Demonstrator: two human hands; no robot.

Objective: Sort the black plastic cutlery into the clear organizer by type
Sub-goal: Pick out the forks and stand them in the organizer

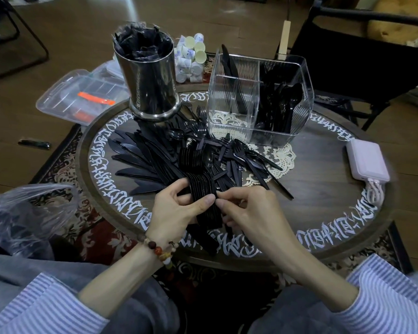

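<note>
1. Surface: a round dark wooden table (323,179) with a ring of white ornamental script painted round its rim — the writing cannot be read. It stands on a patterned red and cream rug (65,160) over brown wood flooring.
2. Room: a black folding chair (362,59) stands behind the table; a clear lidded plastic box (80,95) lies on the floor at its left.
3. Edges: a white power bank (367,160) sits near the right rim; a tall steel canister (150,78) stuffed with black wrappers stands at the far left. Bare tabletop shows at the near right.
4. Task items: the clear three-part plastic organizer (261,97) stands at the far side, black cutlery upright in its compartments. A loose heap of black plastic knives, forks and spoons (159,155) covers the centre.
5. Grip: the left hand (176,213) curls round a nested stack of black plastic spoons (203,186) at the near edge; the right hand (249,210) pinches the same stack, thumb and forefinger together.
</note>
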